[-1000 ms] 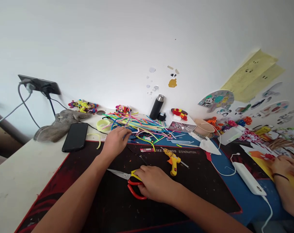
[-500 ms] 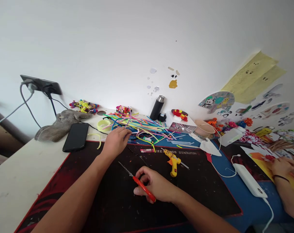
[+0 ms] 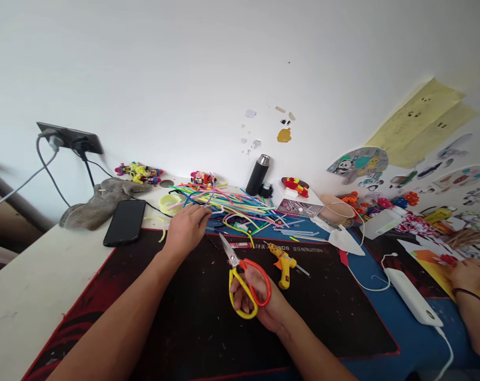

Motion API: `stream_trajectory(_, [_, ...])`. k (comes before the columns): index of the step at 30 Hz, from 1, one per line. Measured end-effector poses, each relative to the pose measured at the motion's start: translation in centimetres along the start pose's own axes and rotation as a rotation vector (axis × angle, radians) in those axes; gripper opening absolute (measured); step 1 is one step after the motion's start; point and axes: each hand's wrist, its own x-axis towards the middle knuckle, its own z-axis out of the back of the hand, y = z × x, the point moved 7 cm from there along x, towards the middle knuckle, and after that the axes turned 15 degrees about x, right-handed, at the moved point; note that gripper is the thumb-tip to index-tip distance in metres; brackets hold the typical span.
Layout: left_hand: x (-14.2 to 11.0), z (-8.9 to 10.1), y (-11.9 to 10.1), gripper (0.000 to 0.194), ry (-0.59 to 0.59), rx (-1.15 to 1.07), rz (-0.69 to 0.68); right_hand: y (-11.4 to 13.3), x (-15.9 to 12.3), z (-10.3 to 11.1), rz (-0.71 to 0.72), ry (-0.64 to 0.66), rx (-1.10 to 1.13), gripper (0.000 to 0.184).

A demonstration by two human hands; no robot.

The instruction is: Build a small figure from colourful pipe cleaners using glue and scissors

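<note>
My right hand [image 3: 259, 296] has its fingers through the red and yellow handles of a pair of scissors [image 3: 246, 291]. The blades point up and away from me, over the black desk mat [image 3: 200, 317]. At the near left edge of a heap of colourful pipe cleaners [image 3: 240, 203], my left hand [image 3: 186, 227] is closed, fingertips pressed together. A pale pipe cleaner lies by these fingertips; whether they grip it is hidden. Right of the scissors lies a yellow hot glue gun [image 3: 283, 264], with a pink lighter [image 3: 240, 245] at the mat's far edge.
A phone [image 3: 125, 223] and a grey cloth bundle [image 3: 103, 203] lie left. A black thermos [image 3: 258, 174] stands by the wall. To the right are a white power strip [image 3: 412, 296] with a cable and another person's hands [image 3: 470, 275] over yellow paper.
My right hand has turned the scissors, so both handle loops now show and the blades point farther up. My left hand has moved slightly left, staying beside the pipe cleaners.
</note>
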Motion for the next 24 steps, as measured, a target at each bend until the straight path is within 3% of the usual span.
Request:
stream_trajectory(5, [0.0, 0.0, -0.3, 0.025, 0.004, 0.007, -0.029, 0.9, 0.5, 0.8, 0.038, -0.022, 0.093, 0.074])
stream_trajectory(11, [-0.1, -0.2, -0.4, 0.025, 0.009, 0.014, -0.045, 1.1, 0.8, 0.2, -0.015, 0.05, 0.108, 0.094])
stream_trajectory(17, [0.0, -0.1, -0.5, 0.024, -0.016, 0.006, -0.053, 2.3, 1.2, 0.2, 0.138, 0.093, -0.079, 0.074])
stream_trajectory(20, [0.0, -0.1, -0.7, 0.024, -0.021, 0.005, -0.073, 2.5, 1.6, 0.5, 0.215, 0.046, -0.141, 0.058])
stream_trajectory(24, [-0.1, 0.1, -1.0, 0.026, -0.033, 0.022, -0.102, 1.8, 2.2, 0.7, 0.215, -0.03, -0.176, 0.054])
